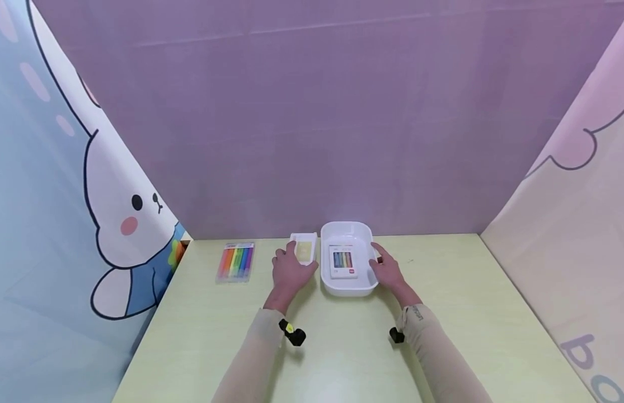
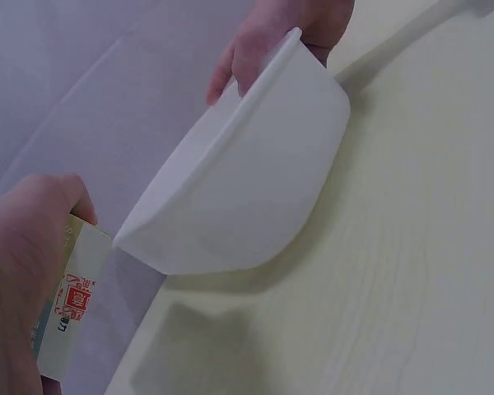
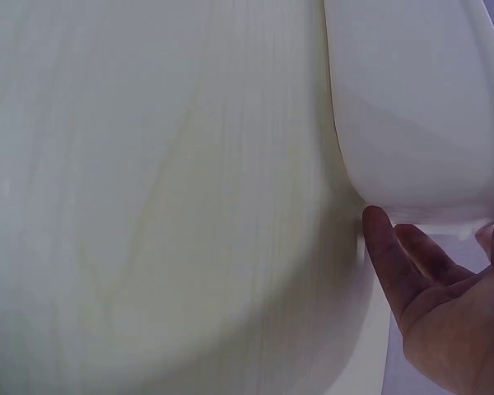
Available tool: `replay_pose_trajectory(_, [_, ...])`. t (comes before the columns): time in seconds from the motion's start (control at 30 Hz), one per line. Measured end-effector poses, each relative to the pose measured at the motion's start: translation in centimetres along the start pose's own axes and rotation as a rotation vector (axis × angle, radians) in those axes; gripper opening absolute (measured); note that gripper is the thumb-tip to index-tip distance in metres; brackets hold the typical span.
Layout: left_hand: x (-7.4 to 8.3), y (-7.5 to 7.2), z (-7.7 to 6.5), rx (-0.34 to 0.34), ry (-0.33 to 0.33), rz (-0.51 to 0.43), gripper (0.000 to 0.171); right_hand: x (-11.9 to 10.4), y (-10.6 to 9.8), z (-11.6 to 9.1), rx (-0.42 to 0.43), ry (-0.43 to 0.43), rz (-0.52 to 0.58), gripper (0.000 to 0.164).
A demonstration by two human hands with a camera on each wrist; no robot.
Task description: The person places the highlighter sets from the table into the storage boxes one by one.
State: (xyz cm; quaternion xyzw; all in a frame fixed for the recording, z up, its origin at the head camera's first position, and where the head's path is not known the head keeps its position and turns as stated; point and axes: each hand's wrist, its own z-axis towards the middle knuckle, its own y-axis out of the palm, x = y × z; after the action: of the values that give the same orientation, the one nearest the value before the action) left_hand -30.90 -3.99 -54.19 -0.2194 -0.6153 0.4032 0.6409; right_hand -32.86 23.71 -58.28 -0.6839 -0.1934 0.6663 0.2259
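My left hand (image 1: 291,271) grips a small white box with a pale yellow label (image 1: 304,250) by its sides, just left of a white plastic basin (image 1: 348,288). In the left wrist view, the small box (image 2: 72,296) shows red and black print and appears raised off the table. At the basin's right side, my right hand (image 1: 388,270) holds the rim; the left wrist view shows fingers over the inside edge. Other right-hand fingers (image 3: 387,263) touch the basin's outside in the right wrist view. A flat box with coloured sticks pictured on it (image 1: 343,271) lies inside the basin.
A clear pack of rainbow-coloured pens (image 1: 235,262) lies on the left of the pale wooden table (image 1: 342,347). A purple cloth (image 1: 312,123) hangs behind the back edge. Printed cloths stand at both sides, one with a rabbit (image 1: 125,212).
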Motion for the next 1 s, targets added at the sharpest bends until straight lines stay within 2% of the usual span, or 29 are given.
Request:
replay_pose_trajectory(0.3, [2.2, -0.6, -0.1, -0.011, 0.044, 0.005, 0.09, 0.0, 0.0, 0.0, 0.001, 0.015, -0.006, 0.056])
replay_pose_trajectory(0.43, [3.1, -0.5, -0.1, -0.013, 0.066, 0.021, 0.089, 0.1, 0.1, 0.1, -0.005, -0.003, -0.001, 0.056])
replay_pose_trajectory(0.67, [4.8, -0.2, 0.0, -0.037, 0.115, 0.055, 0.089, -0.2, -0.2, -0.1, -0.006, 0.019, -0.006, 0.057])
replay_pose_trajectory(1.0, [7.2, 0.2, 0.0, -0.099, 0.118, 0.089, 0.09, -0.1, 0.1, 0.1, -0.011, 0.009, -0.004, 0.057])
